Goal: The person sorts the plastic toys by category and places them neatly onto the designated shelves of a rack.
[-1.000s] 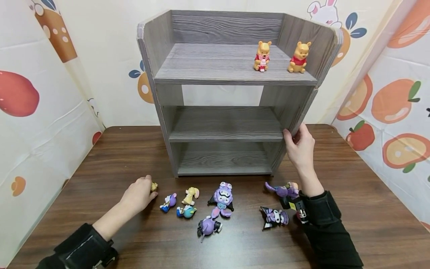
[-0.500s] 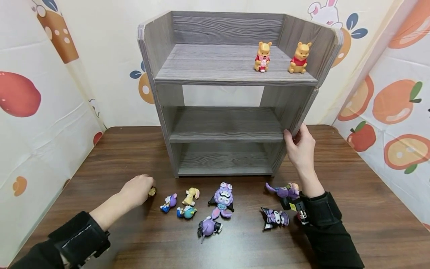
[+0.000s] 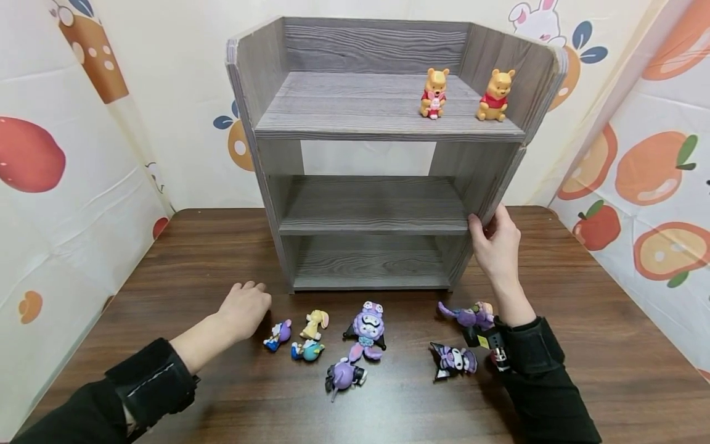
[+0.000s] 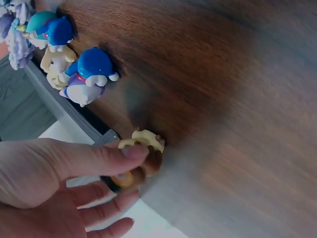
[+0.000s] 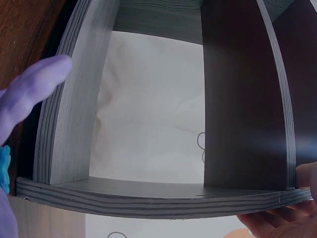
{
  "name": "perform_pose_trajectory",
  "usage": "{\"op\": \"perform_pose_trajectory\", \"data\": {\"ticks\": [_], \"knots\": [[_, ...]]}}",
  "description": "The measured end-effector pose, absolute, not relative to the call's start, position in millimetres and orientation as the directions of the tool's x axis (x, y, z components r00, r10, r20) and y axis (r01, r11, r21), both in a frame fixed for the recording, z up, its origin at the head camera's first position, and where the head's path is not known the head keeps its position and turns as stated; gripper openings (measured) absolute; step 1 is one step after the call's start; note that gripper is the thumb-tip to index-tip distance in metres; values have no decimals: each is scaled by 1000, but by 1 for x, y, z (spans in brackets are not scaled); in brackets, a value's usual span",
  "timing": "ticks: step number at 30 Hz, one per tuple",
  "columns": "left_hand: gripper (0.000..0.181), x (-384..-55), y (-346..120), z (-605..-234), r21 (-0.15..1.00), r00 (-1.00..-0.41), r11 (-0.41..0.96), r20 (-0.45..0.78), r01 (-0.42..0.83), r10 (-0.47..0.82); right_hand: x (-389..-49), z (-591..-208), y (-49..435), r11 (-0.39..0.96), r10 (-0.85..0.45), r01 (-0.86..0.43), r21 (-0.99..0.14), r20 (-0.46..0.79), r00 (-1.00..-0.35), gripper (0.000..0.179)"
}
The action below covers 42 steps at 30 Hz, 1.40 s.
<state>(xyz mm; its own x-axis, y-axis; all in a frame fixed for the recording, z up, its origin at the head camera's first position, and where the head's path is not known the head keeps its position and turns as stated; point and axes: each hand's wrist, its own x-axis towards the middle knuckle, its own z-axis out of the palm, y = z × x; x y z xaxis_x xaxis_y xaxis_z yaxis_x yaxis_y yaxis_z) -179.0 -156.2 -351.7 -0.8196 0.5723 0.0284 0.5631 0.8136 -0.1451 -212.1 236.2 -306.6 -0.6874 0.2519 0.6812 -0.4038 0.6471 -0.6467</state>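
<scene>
My left hand (image 3: 244, 311) is over the table at the left front of the grey shelf unit (image 3: 344, 102). In the left wrist view its thumb and fingers pinch a small cream-and-brown figurine (image 4: 154, 161), partly covered by the thumb; the head view hides it behind the hand. To its right lie a purple-and-blue figurine (image 3: 278, 334), a cream long-eared figurine (image 3: 314, 324) and a blue-and-teal one (image 3: 307, 350). My right hand (image 3: 496, 246) grips the unit's right side panel by its front edge, at the middle board's height, thumb inside.
Two yellow bear figurines (image 3: 493, 98) in red tops stand on the top board's right. A large purple figurine (image 3: 368, 327), a purple-and-black one (image 3: 344, 374) and a black-and-purple one (image 3: 455, 359) lie in front of the unit. Another purple figurine (image 3: 468, 315) lies by the right wrist.
The left hand shifts left, turning its figurine, then swings back right and a little forward, hiding it from the head view. The right hand keeps its place on the side panel.
</scene>
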Motion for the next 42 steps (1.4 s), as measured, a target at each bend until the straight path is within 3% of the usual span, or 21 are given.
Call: {"op": "perform_pose_trajectory", "data": {"ticks": [8, 14, 19, 31, 42], "knots": [[20, -182, -167, -356, 24, -819, 820, 65, 573, 570, -212, -306, 236, 654, 245, -406, -638, 687, -684, 22], [49, -178, -171, -355, 222, -897, 870, 72, 441, 436, -213, -307, 236, 658, 250, -403, -636, 689, -680, 21], [44, -174, -173, -361, 369, -942, 867, 116, 335, 315, -213, -307, 236, 644, 256, -408, -647, 685, -682, 22], [23, -172, -174, -371, 406, -944, 853, 178, 328, 278, -212, -308, 235, 646, 258, -408, -645, 687, -679, 24], [20, -159, -168, -333, 383, -908, 833, 287, 400, 304, -213, -309, 235, 660, 255, -417, -625, 708, -658, 21]]}}
